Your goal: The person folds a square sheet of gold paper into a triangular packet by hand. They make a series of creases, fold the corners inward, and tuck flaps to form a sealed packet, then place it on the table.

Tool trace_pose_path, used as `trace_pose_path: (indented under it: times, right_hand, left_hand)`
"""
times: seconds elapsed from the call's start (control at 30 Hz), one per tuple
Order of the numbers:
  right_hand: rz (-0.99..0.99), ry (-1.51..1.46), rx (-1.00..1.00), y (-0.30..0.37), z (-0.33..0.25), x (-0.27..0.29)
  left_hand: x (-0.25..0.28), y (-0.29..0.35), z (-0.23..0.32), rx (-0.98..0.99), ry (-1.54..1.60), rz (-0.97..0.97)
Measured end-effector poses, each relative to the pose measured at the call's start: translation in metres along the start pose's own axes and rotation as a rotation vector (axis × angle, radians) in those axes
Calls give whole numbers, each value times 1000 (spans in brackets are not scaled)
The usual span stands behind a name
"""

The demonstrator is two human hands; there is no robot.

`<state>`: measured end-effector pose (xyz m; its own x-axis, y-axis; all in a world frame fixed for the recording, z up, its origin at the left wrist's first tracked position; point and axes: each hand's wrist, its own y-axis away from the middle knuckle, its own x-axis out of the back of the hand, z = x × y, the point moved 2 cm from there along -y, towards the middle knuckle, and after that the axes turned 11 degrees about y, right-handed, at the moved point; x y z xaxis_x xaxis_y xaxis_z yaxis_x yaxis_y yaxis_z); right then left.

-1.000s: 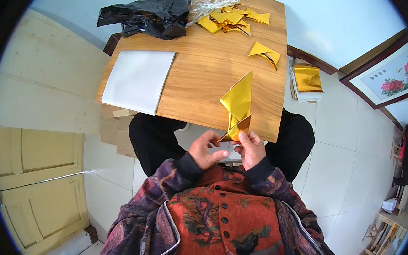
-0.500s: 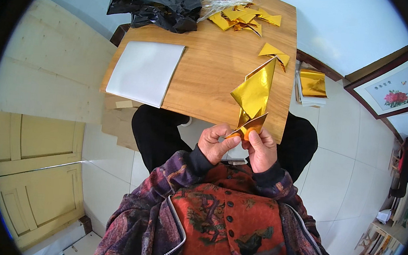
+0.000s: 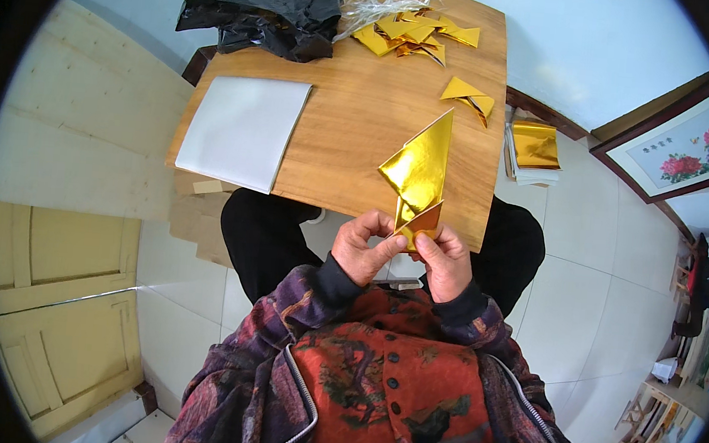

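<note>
A partly folded sheet of shiny gold paper is held over the table's near edge. Its wide pointed end leans away from me, and a smaller flap is folded across its near end. My left hand pinches the lower left of that flap between thumb and fingers. On the flap's right side, my right hand grips with its thumb on top; the fingertips beneath are hidden. Beyond the paper's tip lies a finished-looking gold folded piece. More gold folded pieces are heaped at the table's far side.
A white sheet stack rests on the wooden table at left. Behind it sit a crumpled black plastic bag and clear plastic strands. Gold sheets top a stack at the right, beside a framed flower picture.
The near flap has been turned more upright and pressed closer to the rest of the gold paper. Both hands keep their hold. The whole view has shifted slightly.
</note>
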<state>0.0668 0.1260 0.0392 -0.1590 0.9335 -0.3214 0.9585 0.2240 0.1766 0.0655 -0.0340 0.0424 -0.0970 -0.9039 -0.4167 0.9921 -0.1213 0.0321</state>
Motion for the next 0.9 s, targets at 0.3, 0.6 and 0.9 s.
trace_pose_path:
  times: [0.3, 0.6, 0.9]
  right_hand:
    - [18, 17, -34, -1, -6, 3]
    - [59, 56, -20, -3, -2, 5]
    - [79, 52, -29, -2, 1, 2]
  left_hand:
    - [6, 2, -11, 97, 106, 7]
    - [5, 0, -14, 91, 33, -9]
    - [2, 1, -12, 50, -44, 21]
